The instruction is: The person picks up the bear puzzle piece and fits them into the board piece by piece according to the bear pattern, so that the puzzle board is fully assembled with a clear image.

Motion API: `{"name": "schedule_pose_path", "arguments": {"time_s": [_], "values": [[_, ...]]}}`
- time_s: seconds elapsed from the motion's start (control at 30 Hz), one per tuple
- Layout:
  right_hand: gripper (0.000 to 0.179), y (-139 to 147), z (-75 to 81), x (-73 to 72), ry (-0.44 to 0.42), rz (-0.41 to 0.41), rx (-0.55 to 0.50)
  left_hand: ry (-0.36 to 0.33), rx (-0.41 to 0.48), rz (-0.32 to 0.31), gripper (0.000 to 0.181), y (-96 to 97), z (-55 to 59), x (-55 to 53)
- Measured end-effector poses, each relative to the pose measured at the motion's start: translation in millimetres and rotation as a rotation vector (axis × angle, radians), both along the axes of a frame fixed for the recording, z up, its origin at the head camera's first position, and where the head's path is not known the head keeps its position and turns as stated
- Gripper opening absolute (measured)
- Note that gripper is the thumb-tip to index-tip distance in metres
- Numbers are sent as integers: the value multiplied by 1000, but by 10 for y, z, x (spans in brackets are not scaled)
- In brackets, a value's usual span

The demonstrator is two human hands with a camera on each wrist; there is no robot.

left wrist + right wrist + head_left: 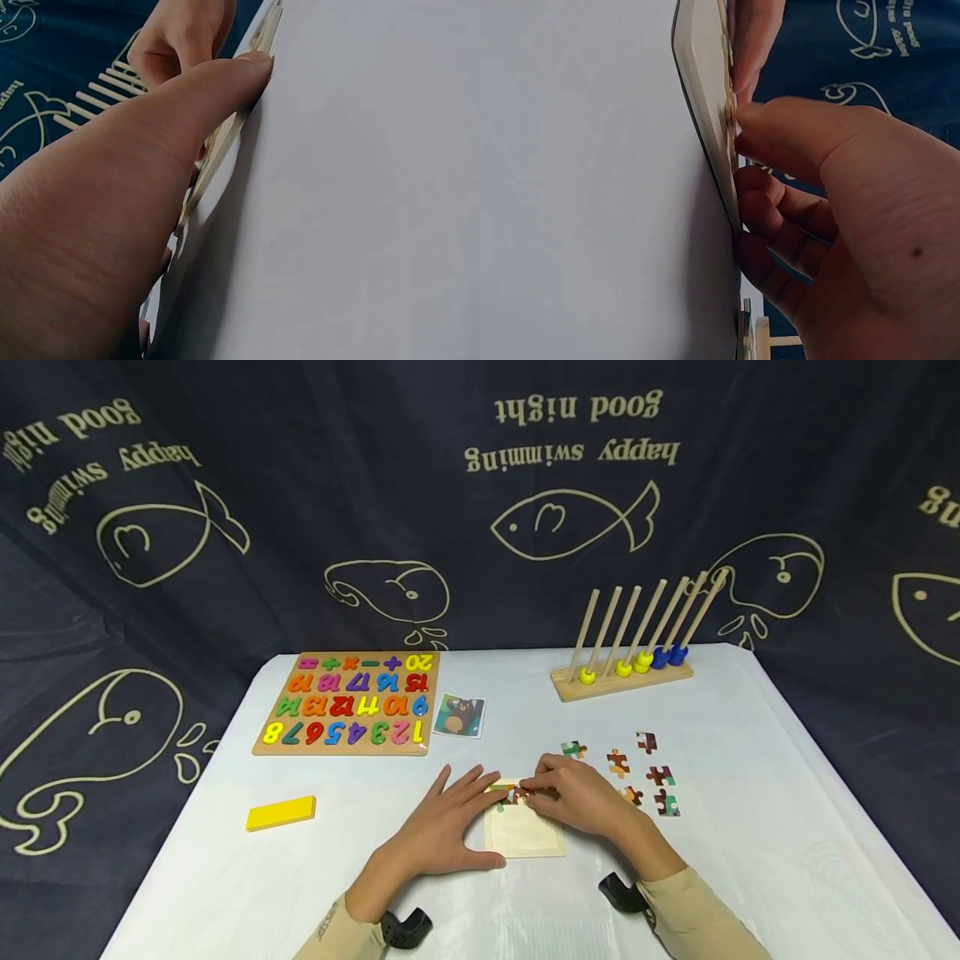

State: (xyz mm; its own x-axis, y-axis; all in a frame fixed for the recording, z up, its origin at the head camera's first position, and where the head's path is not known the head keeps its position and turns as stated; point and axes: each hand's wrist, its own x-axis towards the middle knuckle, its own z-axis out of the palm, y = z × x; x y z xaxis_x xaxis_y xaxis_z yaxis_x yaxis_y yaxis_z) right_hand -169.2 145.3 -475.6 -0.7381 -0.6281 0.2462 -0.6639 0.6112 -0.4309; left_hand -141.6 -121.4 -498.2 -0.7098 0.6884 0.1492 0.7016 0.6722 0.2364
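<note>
Here, right hand (583, 792) pinches 1 puzzle piece (519, 796); left hand (448, 825) touches tray (527, 836).

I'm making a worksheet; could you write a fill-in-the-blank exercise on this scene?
The person's hand nearer the loose puzzle pieces is the ____ one.
The card beside the number board pictures a ____.
The beads on the rod stand are yellow and ____.
The rectangular block is coloured ____.
Missing words: right; bear; blue; yellow.
</note>
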Motion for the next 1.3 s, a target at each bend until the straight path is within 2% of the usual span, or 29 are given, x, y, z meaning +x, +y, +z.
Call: {"name": "schedule_pose_path", "arguments": {"time_s": [0.17,0.3,0.43,0.67,0.93,1.2,1.3], "values": [[27,-6,-13,8,-51,-1,-9,8,0,12,91,2,-23,29],[27,51,-2,-3,-78,-17,-22,7,4,4,92,68,-37,10],[28,57,-16,-31,-99,1,-36,4,-17,15,90,66,-31,2],[28,30,-29,-44,-86,-1,-50,-34,6,46,100,49,-27,-12],[28,18,-22,-52,-83,4,-46,14,-38,9,92,29,-16,-16],[26,25,-14,-38,-87,-8,-44,7,-30,30,102,48,12,-9],[28,44,15,-33,-110,-17,-20,10,-38,26,99,56,7,-10]]}}
